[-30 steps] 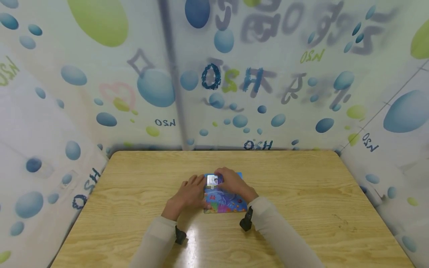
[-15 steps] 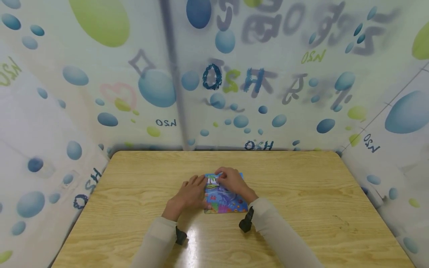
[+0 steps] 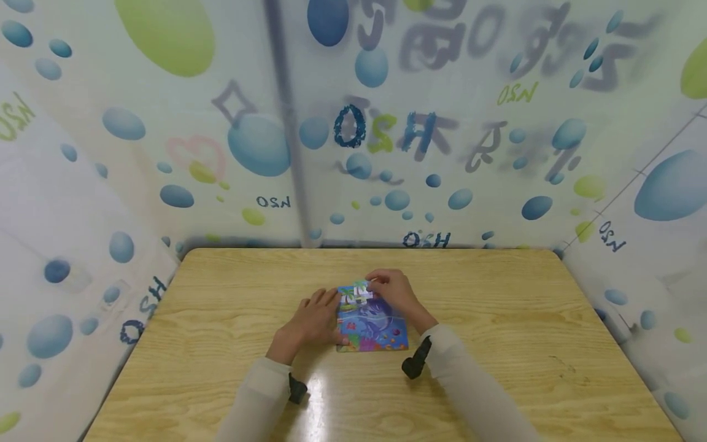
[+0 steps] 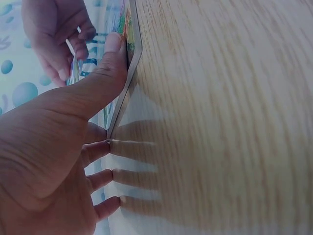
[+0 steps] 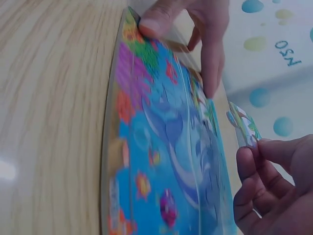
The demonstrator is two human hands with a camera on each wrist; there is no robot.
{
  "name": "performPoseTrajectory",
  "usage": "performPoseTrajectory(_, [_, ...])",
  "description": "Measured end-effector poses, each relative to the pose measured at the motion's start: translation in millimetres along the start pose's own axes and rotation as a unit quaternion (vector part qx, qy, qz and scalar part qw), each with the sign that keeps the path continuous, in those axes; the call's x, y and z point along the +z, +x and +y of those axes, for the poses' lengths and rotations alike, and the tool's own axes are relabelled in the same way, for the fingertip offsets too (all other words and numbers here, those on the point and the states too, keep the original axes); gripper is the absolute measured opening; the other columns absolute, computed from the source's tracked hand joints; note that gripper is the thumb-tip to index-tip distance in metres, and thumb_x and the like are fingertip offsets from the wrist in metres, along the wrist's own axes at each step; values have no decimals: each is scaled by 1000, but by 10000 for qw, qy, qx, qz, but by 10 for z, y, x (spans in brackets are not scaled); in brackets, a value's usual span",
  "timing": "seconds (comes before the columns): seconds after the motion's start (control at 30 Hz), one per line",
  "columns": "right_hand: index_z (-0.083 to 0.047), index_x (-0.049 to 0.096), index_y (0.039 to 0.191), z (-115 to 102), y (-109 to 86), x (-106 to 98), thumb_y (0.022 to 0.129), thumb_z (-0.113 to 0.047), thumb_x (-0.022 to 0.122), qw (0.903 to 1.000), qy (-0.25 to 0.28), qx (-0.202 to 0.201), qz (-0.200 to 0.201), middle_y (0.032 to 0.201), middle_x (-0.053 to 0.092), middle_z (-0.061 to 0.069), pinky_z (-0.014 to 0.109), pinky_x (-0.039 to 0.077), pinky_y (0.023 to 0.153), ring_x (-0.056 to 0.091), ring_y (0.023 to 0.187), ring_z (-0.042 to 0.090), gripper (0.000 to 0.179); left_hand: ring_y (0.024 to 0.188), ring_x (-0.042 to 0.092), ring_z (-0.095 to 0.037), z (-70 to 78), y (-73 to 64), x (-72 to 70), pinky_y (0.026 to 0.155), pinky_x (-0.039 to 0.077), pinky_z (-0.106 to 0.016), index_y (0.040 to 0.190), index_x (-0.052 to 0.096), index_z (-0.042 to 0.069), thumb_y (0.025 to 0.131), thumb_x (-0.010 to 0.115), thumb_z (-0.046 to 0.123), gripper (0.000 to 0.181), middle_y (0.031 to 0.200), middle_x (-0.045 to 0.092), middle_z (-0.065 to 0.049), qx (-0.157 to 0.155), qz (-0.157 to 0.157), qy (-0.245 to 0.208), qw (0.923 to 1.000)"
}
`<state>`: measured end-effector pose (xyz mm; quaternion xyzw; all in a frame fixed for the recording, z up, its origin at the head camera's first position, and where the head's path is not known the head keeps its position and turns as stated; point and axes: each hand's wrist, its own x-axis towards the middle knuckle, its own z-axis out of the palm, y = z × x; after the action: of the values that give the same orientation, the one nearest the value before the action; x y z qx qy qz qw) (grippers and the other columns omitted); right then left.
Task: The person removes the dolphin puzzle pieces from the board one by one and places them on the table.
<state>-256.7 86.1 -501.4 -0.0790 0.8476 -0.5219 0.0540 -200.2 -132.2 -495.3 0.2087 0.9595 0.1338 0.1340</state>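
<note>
A jigsaw puzzle [image 3: 367, 331] with a bright undersea picture, dolphins and starfish, lies flat on the table. In the right wrist view the puzzle [image 5: 161, 132] shows curved piece seams. My left hand [image 3: 312, 320] rests along its left edge, fingers spread; in the left wrist view the thumb [image 4: 111, 61] presses the near corner and the other fingertips touch the table. My right hand [image 3: 399, 293] pinches a puzzle piece [image 5: 243, 122] with palm-tree print between thumb and fingers. It holds the piece raised above the puzzle's far edge.
The wooden table [image 3: 525, 344] extends around the puzzle on all sides. White wall sheeting [image 3: 469, 153] with blue and green bubbles stands behind the table's far edge and at both sides. A black strap device [image 3: 417, 359] hangs at the right wrist.
My right hand has moved right and slightly away from the puzzle's upper left part, bringing the pinched piece with it. More of the palm-tree print shows. My left hand stays in place.
</note>
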Motion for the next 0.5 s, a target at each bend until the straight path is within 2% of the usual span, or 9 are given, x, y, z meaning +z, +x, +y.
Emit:
performPoseTrajectory(0.2, [-5,74,105,76,-33,-193,92,-6,67,9970,462,616,-17,88,71,7,26,56,67,63,71,15,15,148,20,-42,-11,3,13,115,25,-61,155,27,2,78,76,59,108,162,25,-17,12,4,2,10000])
performPoseTrajectory(0.33, [-2,73,109,132,-54,-330,94,-5,64,9966,454,690,-44,95,72,10,29,58,70,65,74,15,17,148,20,-42,-8,1,10,115,25,-62,155,27,2,78,75,59,107,162,24,-18,56,-9,22,10000])
performPoseTrajectory(0.5, [3,69,116,204,-71,-503,96,-5,62,9969,426,662,-82,94,73,15,32,58,72,68,74,18,23,149,19,-42,-7,6,12,115,25,-61,156,26,2,79,75,60,108,163,23,-17,19,-67,74,9999])
